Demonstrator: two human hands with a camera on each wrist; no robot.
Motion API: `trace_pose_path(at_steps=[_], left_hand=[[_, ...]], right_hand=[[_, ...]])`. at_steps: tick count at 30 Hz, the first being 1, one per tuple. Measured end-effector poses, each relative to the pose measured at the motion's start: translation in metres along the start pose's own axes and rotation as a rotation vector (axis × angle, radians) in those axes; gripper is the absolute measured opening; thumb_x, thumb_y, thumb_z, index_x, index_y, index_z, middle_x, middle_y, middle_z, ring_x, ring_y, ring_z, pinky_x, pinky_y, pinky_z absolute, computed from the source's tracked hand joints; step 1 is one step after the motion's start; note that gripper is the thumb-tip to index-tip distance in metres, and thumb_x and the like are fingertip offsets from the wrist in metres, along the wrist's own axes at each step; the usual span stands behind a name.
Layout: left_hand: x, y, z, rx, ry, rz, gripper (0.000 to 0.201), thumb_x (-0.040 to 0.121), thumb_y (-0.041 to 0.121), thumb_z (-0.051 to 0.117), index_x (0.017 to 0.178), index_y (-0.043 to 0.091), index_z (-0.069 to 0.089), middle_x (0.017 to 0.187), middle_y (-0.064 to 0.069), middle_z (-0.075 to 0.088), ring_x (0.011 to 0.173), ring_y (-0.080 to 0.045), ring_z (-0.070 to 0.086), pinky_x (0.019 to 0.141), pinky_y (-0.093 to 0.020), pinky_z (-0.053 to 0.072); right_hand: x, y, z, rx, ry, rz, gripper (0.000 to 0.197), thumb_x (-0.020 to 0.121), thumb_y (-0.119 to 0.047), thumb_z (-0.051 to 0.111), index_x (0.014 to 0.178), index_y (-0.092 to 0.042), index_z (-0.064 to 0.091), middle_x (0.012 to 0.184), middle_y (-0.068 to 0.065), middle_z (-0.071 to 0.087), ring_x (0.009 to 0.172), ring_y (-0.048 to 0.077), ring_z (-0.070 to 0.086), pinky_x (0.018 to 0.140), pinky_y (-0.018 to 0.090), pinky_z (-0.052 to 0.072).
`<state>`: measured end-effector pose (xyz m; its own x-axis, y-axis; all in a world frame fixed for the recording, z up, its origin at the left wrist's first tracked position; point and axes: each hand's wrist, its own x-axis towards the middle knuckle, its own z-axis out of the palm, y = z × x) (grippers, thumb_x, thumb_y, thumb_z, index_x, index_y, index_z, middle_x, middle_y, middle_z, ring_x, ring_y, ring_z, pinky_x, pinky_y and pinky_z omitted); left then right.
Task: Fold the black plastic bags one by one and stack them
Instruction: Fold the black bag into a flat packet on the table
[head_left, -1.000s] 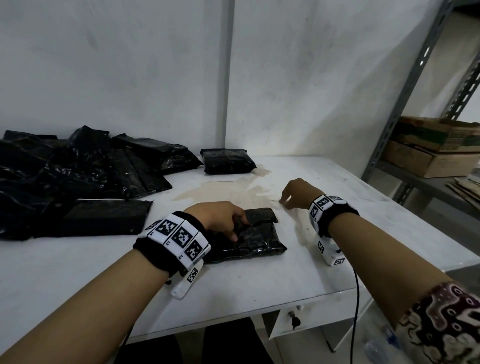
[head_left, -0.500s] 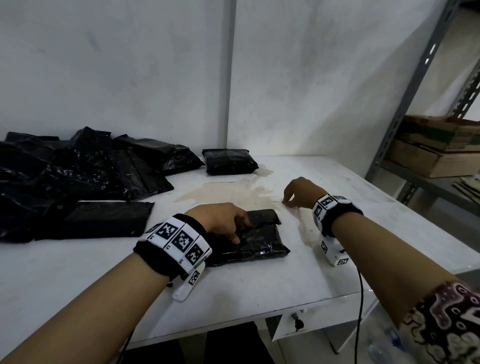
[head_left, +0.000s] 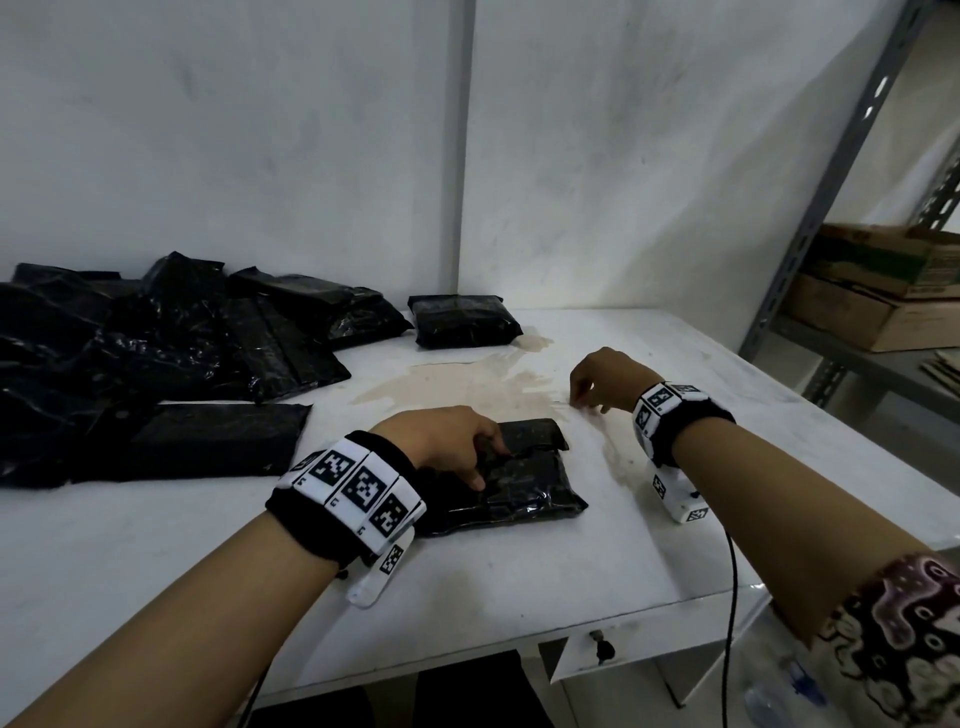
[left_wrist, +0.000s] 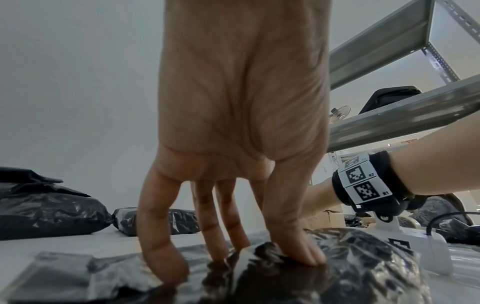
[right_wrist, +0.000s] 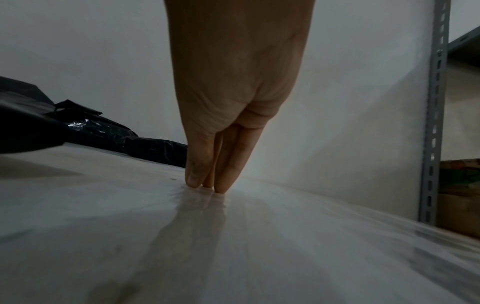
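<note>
A folded black plastic bag (head_left: 524, 486) lies on the white table (head_left: 519, 566) in front of me. My left hand (head_left: 452, 447) presses down on it with straight, spread fingers (left_wrist: 298, 251); the bag (left_wrist: 337, 273) crinkles under them. My right hand (head_left: 597, 384) is apart from the bag, to its right, with its straight fingertips (right_wrist: 207, 181) touching the bare tabletop (right_wrist: 259, 246) and holding nothing. One folded bag (head_left: 462, 319) sits at the back by the wall. A heap of unfolded black bags (head_left: 156, 353) covers the left of the table.
A flat black bag (head_left: 208, 447) lies at the near edge of the heap. A brownish stain (head_left: 467, 384) marks the table's middle. A grey metal shelf (head_left: 852, 358) with cardboard boxes (head_left: 883, 291) stands to the right. A keyed drawer (head_left: 602, 649) is under the table's front edge.
Hardly anything has moved: the left hand stays pressed on the folded bag and the right hand stays with its fingertips on the table.
</note>
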<state>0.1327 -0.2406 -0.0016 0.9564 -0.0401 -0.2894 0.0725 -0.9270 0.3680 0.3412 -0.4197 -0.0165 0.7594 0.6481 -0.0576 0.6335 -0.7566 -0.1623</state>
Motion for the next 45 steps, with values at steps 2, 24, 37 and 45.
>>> trace_pose_path(at_steps=[2, 24, 37, 45], left_hand=[[0.0, 0.0, 0.0, -0.005, -0.003, 0.003, 0.052, 0.081, 0.016, 0.074, 0.128, 0.029, 0.056, 0.106, 0.006, 0.045, 0.113, -0.021, 0.05, 0.1, -0.035, 0.042], [-0.001, 0.005, -0.004, -0.003, -0.028, -0.006, 0.052, 0.081, 0.015, 0.074, 0.128, 0.028, 0.055, 0.107, 0.007, 0.044, 0.104, -0.017, 0.047, 0.094, -0.031, 0.041], [-0.001, 0.005, -0.004, 0.008, -0.025, -0.006, 0.053, 0.08, 0.015, 0.075, 0.128, 0.028, 0.055, 0.107, 0.006, 0.044, 0.106, -0.019, 0.049, 0.096, -0.033, 0.042], [-0.001, 0.006, -0.005, 0.002, -0.031, -0.011, 0.052, 0.08, 0.015, 0.074, 0.127, 0.028, 0.055, 0.107, 0.006, 0.045, 0.109, -0.02, 0.05, 0.097, -0.035, 0.043]], right_hand=[[0.001, 0.0, -0.002, -0.018, -0.018, -0.005, 0.019, 0.081, 0.004, 0.064, 0.077, -0.013, 0.072, 0.083, 0.008, 0.074, 0.074, 0.024, 0.071, 0.066, 0.034, 0.061], [0.001, -0.001, 0.004, -0.275, -0.09, -0.091, 0.036, 0.08, 0.007, 0.043, 0.073, -0.028, 0.038, 0.09, 0.003, 0.048, 0.081, 0.022, 0.046, 0.067, 0.03, 0.033], [0.001, 0.005, -0.003, -0.115, 0.031, -0.052, 0.025, 0.077, -0.002, 0.063, 0.076, -0.026, 0.073, 0.075, -0.009, 0.071, 0.071, 0.01, 0.063, 0.079, 0.032, 0.053], [0.003, -0.004, -0.004, -0.209, -0.001, -0.036, 0.03, 0.074, -0.001, 0.058, 0.069, -0.029, 0.066, 0.083, -0.008, 0.069, 0.076, 0.018, 0.065, 0.076, 0.032, 0.055]])
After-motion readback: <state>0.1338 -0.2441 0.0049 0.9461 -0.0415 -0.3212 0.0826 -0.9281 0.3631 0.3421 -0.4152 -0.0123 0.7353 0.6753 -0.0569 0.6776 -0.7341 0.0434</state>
